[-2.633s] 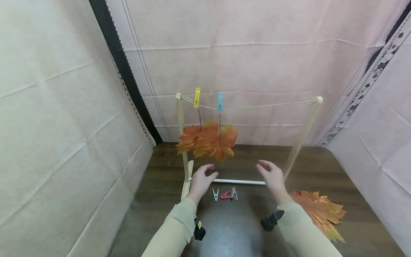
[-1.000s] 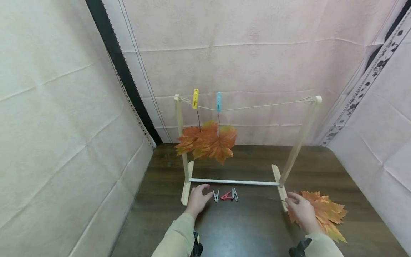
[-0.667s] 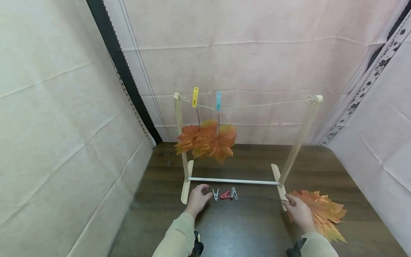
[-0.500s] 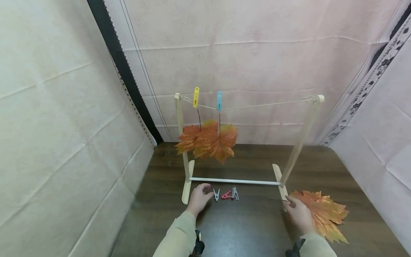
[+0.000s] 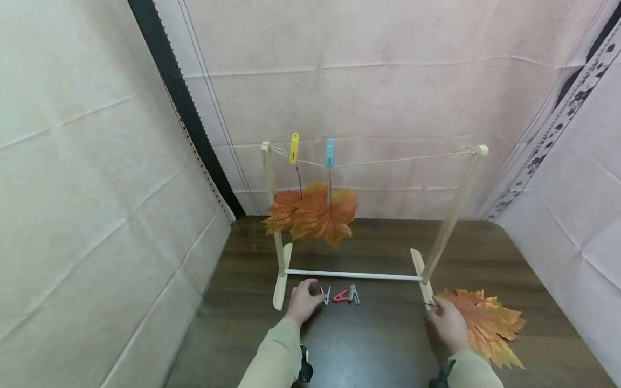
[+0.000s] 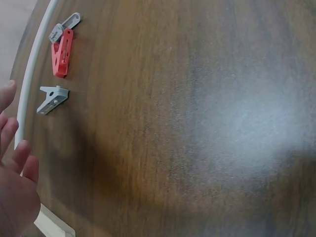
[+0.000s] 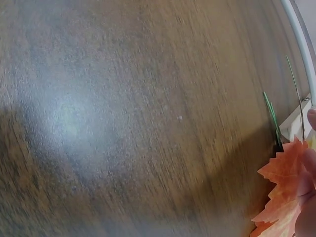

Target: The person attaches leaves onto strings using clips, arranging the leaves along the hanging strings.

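Observation:
My left hand (image 5: 303, 302) is beside a grey clothespin (image 5: 326, 296), its thumb and fingers apart. The left wrist view shows a gap between that hand (image 6: 17, 192) and the grey clothespin (image 6: 53, 98). At the rack's right foot (image 5: 423, 280), my right hand (image 5: 450, 326) pinches a thin stem of the orange leaves (image 5: 492, 323) lying on the table. Part of the right hand (image 7: 307, 197) shows at the right wrist view's edge, over the orange leaf (image 7: 284, 190); the exact finger contact is partly cut off there.
A yellow clothespin (image 5: 294, 149) and a blue clothespin (image 5: 330, 153) hold two leaves (image 5: 325, 215) on the string (image 5: 398, 160). Beyond the hands a white bar (image 5: 359, 275) joins the rack's feet. A red clothespin (image 5: 341, 296) lies beside another grey clothespin (image 5: 354, 294).
Both hands have come down from in front of the rack, the right one out to the leaves, where its fingers have closed on a stem. Lately the left hand has shifted slightly right, closer to the grey clothespin.

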Available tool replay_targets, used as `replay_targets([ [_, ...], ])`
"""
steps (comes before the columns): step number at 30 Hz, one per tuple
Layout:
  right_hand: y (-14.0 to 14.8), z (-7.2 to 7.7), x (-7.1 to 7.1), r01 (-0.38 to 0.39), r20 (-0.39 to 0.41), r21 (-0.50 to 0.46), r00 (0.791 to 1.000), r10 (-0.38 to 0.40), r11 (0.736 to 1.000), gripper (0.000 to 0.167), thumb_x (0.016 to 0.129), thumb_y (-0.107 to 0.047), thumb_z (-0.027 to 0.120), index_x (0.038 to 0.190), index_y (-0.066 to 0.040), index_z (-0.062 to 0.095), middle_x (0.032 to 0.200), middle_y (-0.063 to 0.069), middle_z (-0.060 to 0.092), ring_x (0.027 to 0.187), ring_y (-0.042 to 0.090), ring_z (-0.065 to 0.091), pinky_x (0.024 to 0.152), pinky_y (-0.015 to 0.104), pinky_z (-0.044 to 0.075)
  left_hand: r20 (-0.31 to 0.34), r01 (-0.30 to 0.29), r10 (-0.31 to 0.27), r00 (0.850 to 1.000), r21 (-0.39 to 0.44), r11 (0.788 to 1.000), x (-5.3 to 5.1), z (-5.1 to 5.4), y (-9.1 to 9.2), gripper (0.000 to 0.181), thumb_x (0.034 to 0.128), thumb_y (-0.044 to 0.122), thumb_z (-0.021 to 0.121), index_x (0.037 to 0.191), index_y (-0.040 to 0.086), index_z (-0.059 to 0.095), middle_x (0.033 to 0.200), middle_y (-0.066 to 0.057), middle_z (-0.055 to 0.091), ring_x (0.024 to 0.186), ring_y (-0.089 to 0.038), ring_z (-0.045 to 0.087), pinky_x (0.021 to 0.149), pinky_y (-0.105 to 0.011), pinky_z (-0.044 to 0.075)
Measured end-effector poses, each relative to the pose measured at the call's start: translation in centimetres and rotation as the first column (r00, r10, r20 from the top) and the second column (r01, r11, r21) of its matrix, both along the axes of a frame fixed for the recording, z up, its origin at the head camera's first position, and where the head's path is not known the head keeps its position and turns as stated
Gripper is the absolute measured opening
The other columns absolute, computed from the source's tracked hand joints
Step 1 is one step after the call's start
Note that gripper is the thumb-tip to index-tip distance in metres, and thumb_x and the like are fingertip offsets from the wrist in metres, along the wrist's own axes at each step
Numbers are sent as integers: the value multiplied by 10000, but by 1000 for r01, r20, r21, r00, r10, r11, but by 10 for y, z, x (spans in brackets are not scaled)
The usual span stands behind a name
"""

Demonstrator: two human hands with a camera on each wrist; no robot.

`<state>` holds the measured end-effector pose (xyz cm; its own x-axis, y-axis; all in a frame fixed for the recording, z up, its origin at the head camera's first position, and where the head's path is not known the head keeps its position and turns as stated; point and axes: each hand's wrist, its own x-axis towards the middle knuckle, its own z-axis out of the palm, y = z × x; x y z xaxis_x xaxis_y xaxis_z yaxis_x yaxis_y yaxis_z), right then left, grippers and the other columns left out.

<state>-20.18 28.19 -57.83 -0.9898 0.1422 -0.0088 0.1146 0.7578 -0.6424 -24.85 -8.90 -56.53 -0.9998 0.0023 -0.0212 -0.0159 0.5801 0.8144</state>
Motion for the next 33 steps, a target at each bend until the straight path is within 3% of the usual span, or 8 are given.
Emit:
replay_targets([
  [9,6,-9,1,-38,54,39,998,36,999,421,863,-99,610,1222,102,521,1048,285,598,922,407,593,772,547,451,-52,-34,34,998,-2,999,4,-12,-1,300,780,88,728,1045,-7,624,973,-112,629,956,-319,550,845,-451,428],
  [14,6,-11,2,-73,17,64,997,72,995,360,841,-78,628,1159,86,583,1021,249,618,889,373,607,775,540,451,-75,-84,82,994,-13,996,4,-18,-4,280,756,71,741,1002,-16,640,914,-103,638,896,-304,591,809,-439,455],
  [26,4,-14,11,-123,-74,138,988,134,983,189,771,31,630,956,38,672,931,182,604,897,378,582,815,539,435,-22,-94,93,995,-29,995,2,-25,5,338,767,102,748,1052,-35,627,958,-124,626,927,-316,587,832,-449,455],
  [33,1,-15,15,-132,-47,162,989,142,978,114,757,40,640,846,-28,663,896,130,577,847,327,573,778,531,443,-22,-112,111,994,-42,993,3,-32,8,402,750,136,755,1087,-38,622,1002,-141,625,959,-351,544,853,-464,432],
])
